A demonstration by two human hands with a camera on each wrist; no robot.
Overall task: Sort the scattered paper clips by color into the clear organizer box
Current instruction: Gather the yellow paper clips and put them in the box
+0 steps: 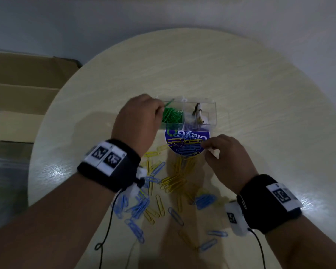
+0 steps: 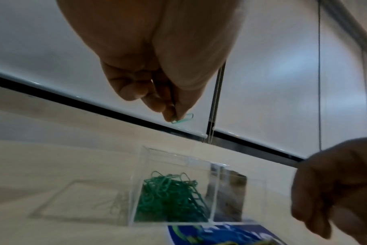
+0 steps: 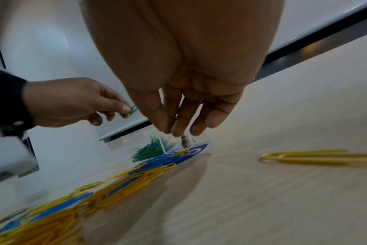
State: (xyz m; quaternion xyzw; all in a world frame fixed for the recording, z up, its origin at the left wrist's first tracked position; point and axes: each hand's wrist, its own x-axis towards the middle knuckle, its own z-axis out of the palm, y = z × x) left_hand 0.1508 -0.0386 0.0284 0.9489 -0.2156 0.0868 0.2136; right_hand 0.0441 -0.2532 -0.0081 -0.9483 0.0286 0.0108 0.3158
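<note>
- The left hand [image 1: 137, 121] pinches a green paper clip [image 2: 182, 118] above the clear organizer box [image 1: 211, 113], over its green heap [image 1: 172, 117].
- The right hand [image 1: 226, 158] hovers with loose, empty fingers beside a blue round sticker [image 1: 171, 135].
- Yellow clips [image 1: 173, 182] and blue clips [image 1: 138, 206] litter the round table [image 1: 260, 94]; a cardboard box [image 1: 17, 94] sits left.

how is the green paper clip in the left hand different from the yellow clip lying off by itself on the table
The green paper clip is pinched in the left hand above the clear box; the lone yellow clip lies flat on the table, apart from the pile, touched by neither hand. They differ in colour, green against yellow. Both are plain looped wire clips.
</note>
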